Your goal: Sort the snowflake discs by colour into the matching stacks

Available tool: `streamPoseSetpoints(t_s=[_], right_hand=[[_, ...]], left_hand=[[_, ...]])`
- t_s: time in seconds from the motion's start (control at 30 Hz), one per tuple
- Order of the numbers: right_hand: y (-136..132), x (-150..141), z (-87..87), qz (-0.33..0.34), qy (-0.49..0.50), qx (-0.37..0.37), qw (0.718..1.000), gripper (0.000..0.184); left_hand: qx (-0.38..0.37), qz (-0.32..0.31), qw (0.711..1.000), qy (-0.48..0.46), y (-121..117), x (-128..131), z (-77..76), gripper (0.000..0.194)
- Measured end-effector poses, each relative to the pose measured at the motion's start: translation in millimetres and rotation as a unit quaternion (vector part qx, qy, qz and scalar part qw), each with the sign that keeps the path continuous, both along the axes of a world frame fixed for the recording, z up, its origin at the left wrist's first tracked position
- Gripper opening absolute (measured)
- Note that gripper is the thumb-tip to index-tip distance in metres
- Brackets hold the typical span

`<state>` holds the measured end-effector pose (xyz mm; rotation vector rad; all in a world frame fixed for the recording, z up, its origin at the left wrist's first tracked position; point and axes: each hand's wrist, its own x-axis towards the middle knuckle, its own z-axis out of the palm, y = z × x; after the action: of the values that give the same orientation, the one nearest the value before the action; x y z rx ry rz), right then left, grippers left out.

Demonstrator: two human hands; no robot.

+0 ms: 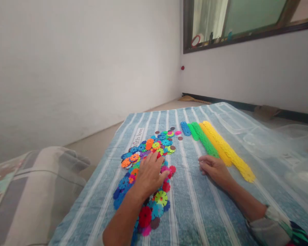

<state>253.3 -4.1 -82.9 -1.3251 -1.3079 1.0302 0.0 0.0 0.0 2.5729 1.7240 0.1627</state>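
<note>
My left hand lies over a loose pile of flower-shaped plastic discs in many colours, its fingers stretched out and thumb apart. What lies beneath the palm is hidden. My right hand rests to the right of the pile, beside the near end of a green row of overlapping discs. Its fingers are curled together; anything between them cannot be made out. Side by side with the green row are a long yellow row, an orange-yellow row, a short bright green row and a short blue row.
A blue-and-white striped cloth covers the table. Clear plastic containers stand along the right side. Some brown discs lie apart at the pile's far end. A fabric-covered piece of furniture is at the left, and a wall rises beyond.
</note>
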Motion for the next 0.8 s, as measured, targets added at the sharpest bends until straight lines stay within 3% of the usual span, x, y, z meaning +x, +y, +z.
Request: streamPoseSetpoints(t_s=[0.13,0.33,0.6,0.8], right_hand=[[0,0,-0.9,0.0,-0.001,0.0,1.0,0.03],[-2,0,2.2,0.0,-0.018,-0.004,1.0,0.03],[-5,0,7.6,-0.014,-0.047,0.0,0.999,0.029],[-5,1,7.6,-0.017,-0.061,0.004,0.998,0.031]], left_hand=[[-0.051,0.032,0.997,0.048,2,-1,-8.6,0.046],[-0.095,0.022,0.993,0.064,-4,7,-2.6,0.045],[-0.08,0.004,0.995,0.06,-13,13,-5.8,0.036],[-0.084,0.001,0.994,0.068,-15,18,-6.7,0.039]])
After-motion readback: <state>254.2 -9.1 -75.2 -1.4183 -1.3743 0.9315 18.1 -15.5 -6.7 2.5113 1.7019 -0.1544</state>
